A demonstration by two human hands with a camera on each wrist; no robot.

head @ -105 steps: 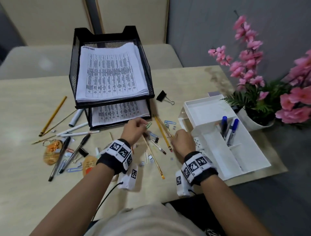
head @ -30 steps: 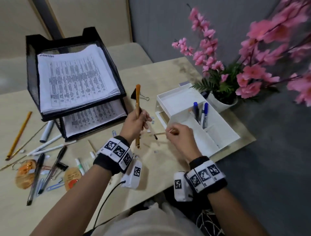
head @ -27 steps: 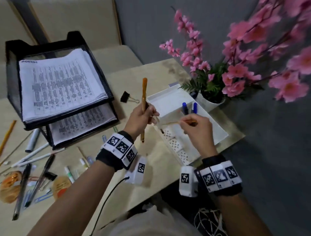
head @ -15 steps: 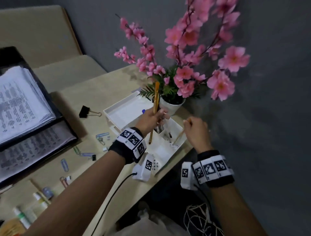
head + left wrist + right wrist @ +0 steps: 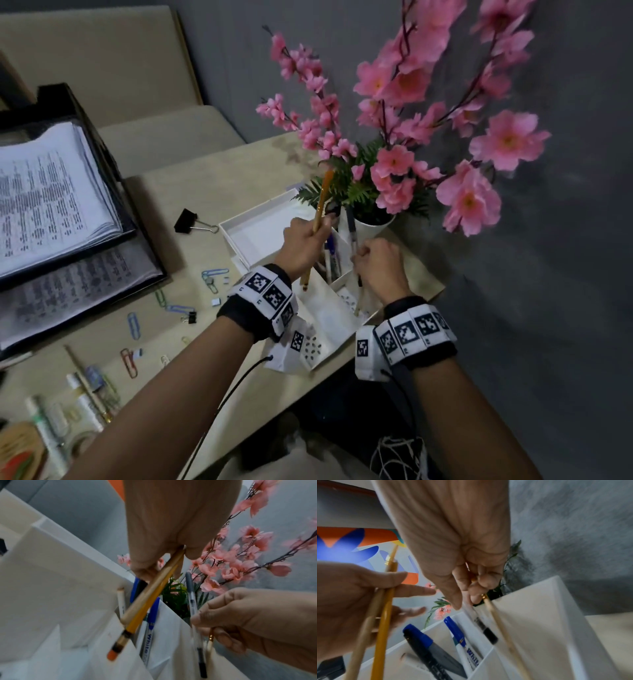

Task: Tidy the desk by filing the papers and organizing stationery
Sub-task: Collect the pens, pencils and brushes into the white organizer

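Note:
My left hand (image 5: 317, 229) grips two pencils (image 5: 320, 205), one yellow with an eraser end and one plain wood, upright above the white desk organizer (image 5: 260, 233). In the left wrist view the pencils (image 5: 145, 601) slant eraser-down over the pen compartment. My right hand (image 5: 371, 257) pinches a clear pen with a black cap (image 5: 481, 622) and a thin wooden stick (image 5: 501, 628), their lower ends inside an organizer compartment (image 5: 539, 608). Blue-capped markers (image 5: 453, 627) stand in the neighbouring slot.
A white pot of pink flowers (image 5: 373, 222) stands right behind the organizer. A black paper tray with printed sheets (image 5: 51, 192) sits at the left. A binder clip (image 5: 186, 221), paper clips (image 5: 133, 325) and small items lie on the desk. The desk edge runs near the organizer.
Both hands have carried their pencils from the desk's middle to the right, over the organizer. The right hand has lowered its pen and stick into a compartment. The view has swung right.

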